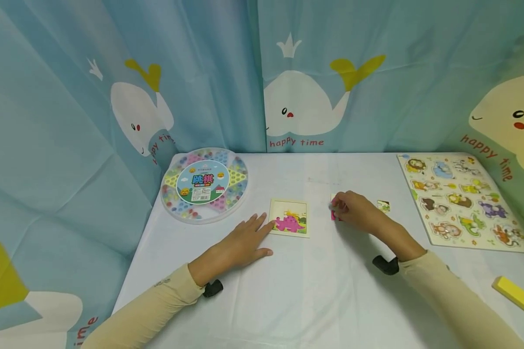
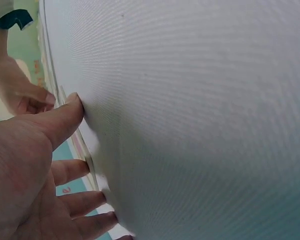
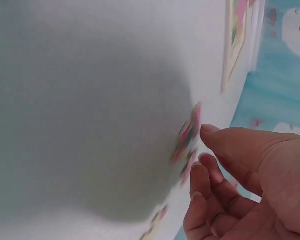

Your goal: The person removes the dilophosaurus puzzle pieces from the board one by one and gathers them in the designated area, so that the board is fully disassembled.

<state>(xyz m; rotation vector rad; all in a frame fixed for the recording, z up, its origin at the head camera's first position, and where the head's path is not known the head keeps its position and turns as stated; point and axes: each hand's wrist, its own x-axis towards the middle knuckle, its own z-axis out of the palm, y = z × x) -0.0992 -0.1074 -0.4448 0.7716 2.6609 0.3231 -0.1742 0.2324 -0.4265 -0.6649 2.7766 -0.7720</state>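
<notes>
My left hand [image 1: 240, 242] lies palm down with fingers spread, its fingertips right at the left edge of a small square jigsaw puzzle [image 1: 290, 225]. A pink dinosaur shows in its filled lower part; the upper left is bare tray. In the left wrist view, the thumb and fingers stretch along the tabletop. Farther right, my right hand [image 1: 359, 211] reaches down over loose pink jigsaw pieces [image 1: 333, 214], partly hidden by its fingers. The right wrist view shows a gap between thumb and bent fingers, with blurred jigsaw pieces [image 3: 187, 134] just beyond the fingertips.
Another loose jigsaw piece [image 1: 383, 206] lies right of my right hand. A round Chinese checkers set [image 1: 204, 184] sits at the back left, an animal peg board [image 1: 463, 201] at the right, and a yellow block [image 1: 515, 293] at the front right. Whale-print curtains [image 1: 227, 82] enclose the table.
</notes>
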